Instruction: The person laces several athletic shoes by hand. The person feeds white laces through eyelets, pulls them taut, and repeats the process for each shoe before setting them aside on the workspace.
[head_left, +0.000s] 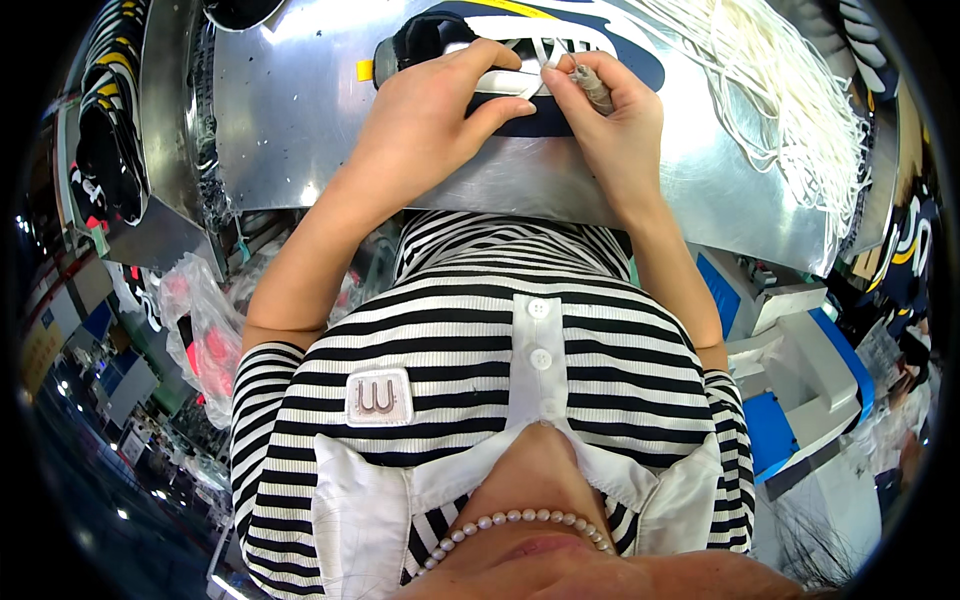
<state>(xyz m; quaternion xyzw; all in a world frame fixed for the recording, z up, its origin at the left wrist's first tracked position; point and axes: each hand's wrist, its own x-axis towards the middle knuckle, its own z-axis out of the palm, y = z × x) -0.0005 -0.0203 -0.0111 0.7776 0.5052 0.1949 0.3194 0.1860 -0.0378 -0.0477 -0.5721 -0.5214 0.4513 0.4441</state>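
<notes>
On the metal table lies a navy shoe upper [635,68] with a black padded collar, white side parts and a yellow strip. White lace [541,52] crosses its opening. My left hand [450,100] rests over the collar end, its thumb and index finger apart on either side of the opening. Over the laced part, my right hand [620,115] is closed round a small tool with a wrapped, greyish handle [594,90]. Its thumb and index fingertips come together at the lace; whether they also pinch it is hard to see. The tool's working end is hidden.
A large heap of loose white laces [770,90] spreads over the right side of the metal table [300,130]. Stacked dark shoe uppers [108,130] stand at the far left. Clear plastic bags [205,330] hang below left; a blue and grey machine [800,370] stands lower right.
</notes>
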